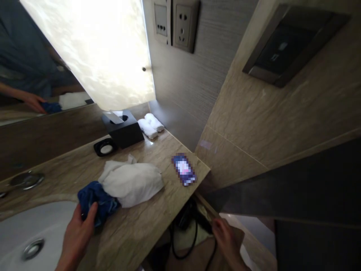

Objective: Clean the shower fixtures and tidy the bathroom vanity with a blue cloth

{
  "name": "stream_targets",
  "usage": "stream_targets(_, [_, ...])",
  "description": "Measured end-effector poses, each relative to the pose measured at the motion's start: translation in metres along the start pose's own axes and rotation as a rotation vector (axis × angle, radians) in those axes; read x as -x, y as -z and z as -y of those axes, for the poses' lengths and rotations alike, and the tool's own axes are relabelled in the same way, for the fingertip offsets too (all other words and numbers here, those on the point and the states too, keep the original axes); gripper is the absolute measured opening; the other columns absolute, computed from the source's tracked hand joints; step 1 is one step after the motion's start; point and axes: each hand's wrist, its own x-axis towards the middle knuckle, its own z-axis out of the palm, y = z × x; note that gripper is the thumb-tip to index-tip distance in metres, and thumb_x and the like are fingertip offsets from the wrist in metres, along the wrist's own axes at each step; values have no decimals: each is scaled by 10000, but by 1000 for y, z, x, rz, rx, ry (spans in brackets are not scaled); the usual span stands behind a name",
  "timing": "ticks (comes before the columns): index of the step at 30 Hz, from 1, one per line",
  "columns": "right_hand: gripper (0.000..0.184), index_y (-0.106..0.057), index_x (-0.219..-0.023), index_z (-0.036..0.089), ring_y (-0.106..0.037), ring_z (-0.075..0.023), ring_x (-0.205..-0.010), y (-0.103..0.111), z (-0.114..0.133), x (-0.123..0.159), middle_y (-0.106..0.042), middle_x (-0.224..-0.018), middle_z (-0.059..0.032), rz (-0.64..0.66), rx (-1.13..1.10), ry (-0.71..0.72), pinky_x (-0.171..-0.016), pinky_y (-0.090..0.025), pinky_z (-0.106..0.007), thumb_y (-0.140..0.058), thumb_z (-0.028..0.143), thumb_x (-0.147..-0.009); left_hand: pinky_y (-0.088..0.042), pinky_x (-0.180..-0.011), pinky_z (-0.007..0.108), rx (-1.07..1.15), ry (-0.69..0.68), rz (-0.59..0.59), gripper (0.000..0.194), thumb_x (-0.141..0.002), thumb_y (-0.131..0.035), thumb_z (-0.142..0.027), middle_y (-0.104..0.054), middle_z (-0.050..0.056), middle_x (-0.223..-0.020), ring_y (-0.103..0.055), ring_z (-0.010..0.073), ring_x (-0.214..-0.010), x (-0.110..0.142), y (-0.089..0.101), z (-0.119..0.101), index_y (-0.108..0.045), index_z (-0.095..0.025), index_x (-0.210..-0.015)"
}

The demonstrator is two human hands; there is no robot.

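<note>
My left hand (80, 229) is closed on a crumpled blue cloth (96, 199) at the counter edge beside the sink. A bunched white cloth (135, 184) lies against it on the marble counter (121, 237). Below the counter, at the right, a drawer (205, 203) is pulled out with a black hair dryer (188, 216) and its cord (184, 258) inside. My right hand (227, 239) has curled fingers at the drawer's side, by the end of the dryer's handle. Whether they grip the handle or the drawer's rim I cannot tell.
A phone (184, 169) lies near the counter's right corner. Along the wall stand a black tissue box (126, 133), rolled white towels (150, 125) and a small black dish (105, 147). The sink (53, 218) is at left, below the mirror (31, 71). Sockets (184, 26) are on the wall.
</note>
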Motion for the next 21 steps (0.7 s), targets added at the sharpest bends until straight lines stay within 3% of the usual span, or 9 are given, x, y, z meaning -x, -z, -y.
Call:
stream_targets(4, [583,-687,-1255,150,-556,-414,-1355,-45,16,-25,-635,-1399,-203,275,394,132,-1161,-458,-522,-672,166,-673,-505,-1044,380,317,144,104,578,-934,-553,-475,-706,111,-1264,-668,266,-1151,29,3,-3,-554,-114,-1385])
stream_targets(6, [574,-693,-1249,170,-582,-379,-1335,-40,17,-30,-638,-1397,-181,369,453,186,-1143,-474,-477,-676,142,-676,-498,-1062,526,191,-46,-72,675,-865,-620,-506,-691,203,-1231,-658,366,-1142,63,-3,11,-548,-52,-1359])
stream_targets(7, [554,-703,-1232,177,-592,-362,-1325,-31,14,-31,-644,-1385,-171,399,421,212,-1141,-476,-458,-681,154,-679,-472,-1067,615,32,-214,-262,688,-838,-630,-521,-679,248,-1209,-634,424,-1158,86,-12,22,-569,-29,-1315])
stream_targets(8, [545,-707,-1226,175,-586,-352,-1332,-19,9,-32,-639,-1386,-168,413,377,227,-1150,-467,-449,-684,175,-681,-425,-1130,615,-15,-337,-313,624,-850,-614,-504,-646,241,-1294,-579,423,-1264,112,-27,35,-591,-76,-1303])
stream_targets(9, [554,-703,-1234,167,-565,-351,-1355,-6,4,-31,-624,-1403,-174,408,336,221,-1169,-447,-449,-685,194,-681,-454,-1144,519,-30,-458,-252,460,-869,-595,-459,-673,195,-1273,-596,365,-1268,139,-47,48,-672,-138,-1189])
stream_targets(11, [581,-690,-1255,151,-532,-364,-1385,20,-6,-29,-604,-1416,-186,372,278,154,-1188,-421,-465,-685,231,-679,-495,-1119,428,-233,-761,98,297,-910,-505,-230,-742,126,-1207,-656,294,-1220,186,-94,73,-754,-235,-1072])
stream_targets(15, [415,-730,-1085,178,-624,-358,-1225,58,-17,-17,-674,-1209,-159,307,51,201,-1095,-493,-472,-678,417,-750,-460,-1138,501,-735,-696,384,599,-800,-372,48,-687,264,-1293,-638,359,-1265,223,-166,91,-656,-43,-1319])
stream_targets(18, [518,-720,-1066,209,-622,-385,-1165,81,-24,-2,-683,-1161,-156,264,-188,202,-1059,-497,-530,-744,575,-700,-475,-1118,437,-747,-597,490,652,-782,-376,70,-689,250,-1301,-647,313,-1260,213,-170,90,-602,-52,-1381])
stream_targets(21, [529,-732,-1010,234,-665,-361,-985,105,-20,13,-719,-934,-107,412,-345,61,-943,-547,-532,-769,651,-686,-412,-1173,448,-407,-530,525,641,-681,-707,-107,-581,237,-1452,-524,363,-1392,212,-151,92,-658,-111,-1320])
